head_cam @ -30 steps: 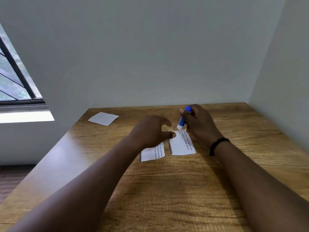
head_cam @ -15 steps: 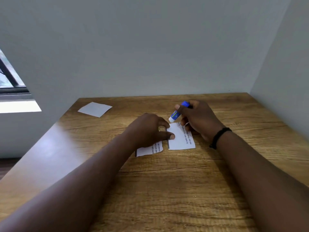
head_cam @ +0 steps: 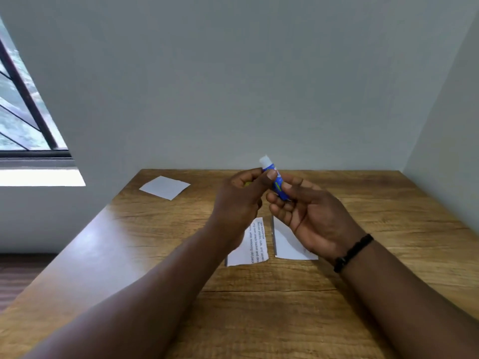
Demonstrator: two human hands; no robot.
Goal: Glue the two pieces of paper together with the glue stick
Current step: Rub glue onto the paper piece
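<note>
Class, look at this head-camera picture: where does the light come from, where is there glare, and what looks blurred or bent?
Head view: daylight enters from the window at left; its white sill is blown out, and pale glare lies across the left part of the wooden table. The blue glue stick shows slightly soft, its label unreadable. The wide lens slants the window frame and the wall corner at right.
</note>
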